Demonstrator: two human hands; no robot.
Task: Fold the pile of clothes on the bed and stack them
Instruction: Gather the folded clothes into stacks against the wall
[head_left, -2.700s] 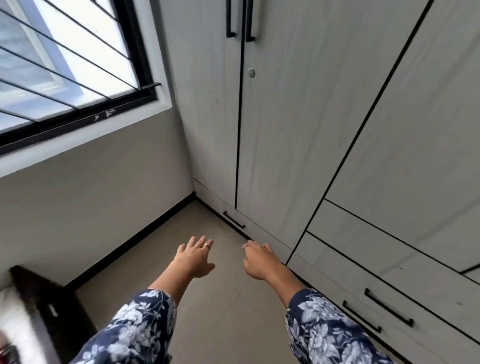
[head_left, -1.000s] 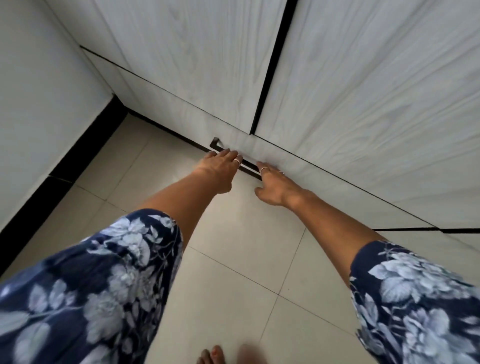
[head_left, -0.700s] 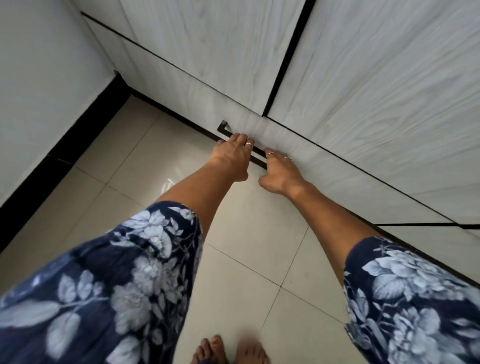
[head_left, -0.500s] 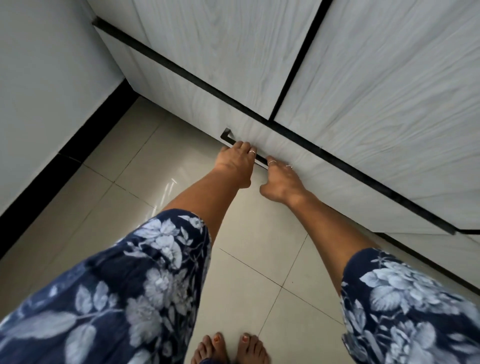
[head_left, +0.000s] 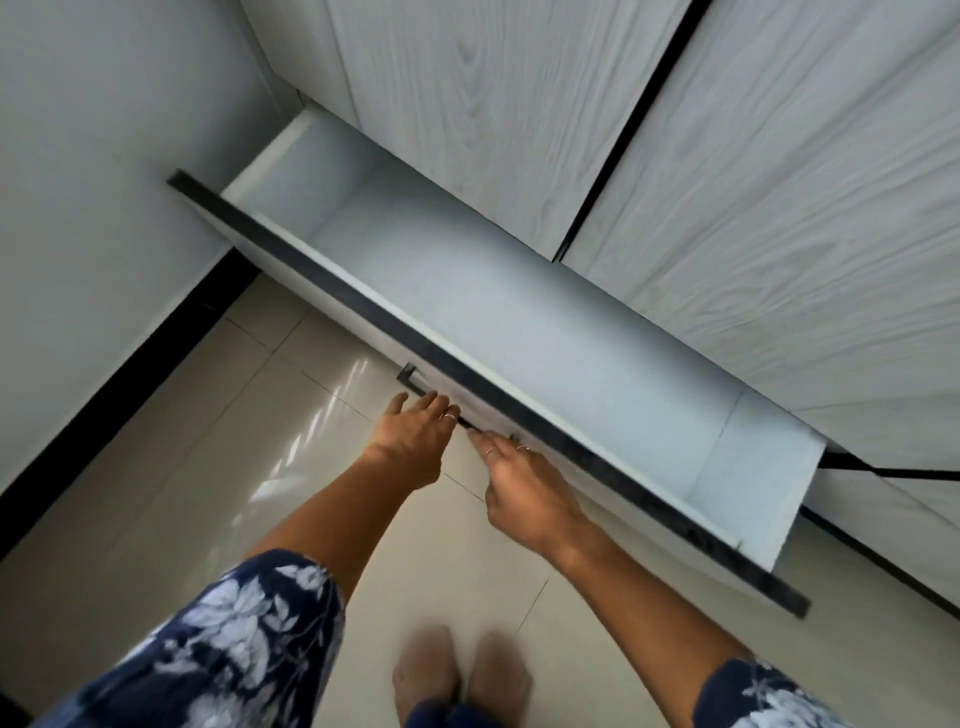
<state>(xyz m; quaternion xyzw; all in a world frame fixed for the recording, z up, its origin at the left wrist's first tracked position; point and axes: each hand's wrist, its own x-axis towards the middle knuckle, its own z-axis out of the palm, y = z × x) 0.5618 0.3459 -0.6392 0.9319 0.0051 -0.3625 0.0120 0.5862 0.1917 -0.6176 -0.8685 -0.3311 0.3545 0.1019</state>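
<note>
White wood-grain wardrobe doors (head_left: 727, 182) fill the upper right of the frame. Below them, a long white drawer with a dark top edge (head_left: 519, 332) stands pulled out across the middle, and its inside shows only a pale bottom. On its front sits a thin black bar handle (head_left: 415, 382). The left hand (head_left: 415, 441) and the right hand (head_left: 524, 493) are at this handle, lower centre; their fingers curl around the bar and grasp it. Both wear rings. Blue floral sleeves (head_left: 234, 639) show at the bottom, and 2 bare feet (head_left: 462, 675) stand on the glossy beige tile floor (head_left: 218, 467). The clothes and the bed are not in view.
</note>
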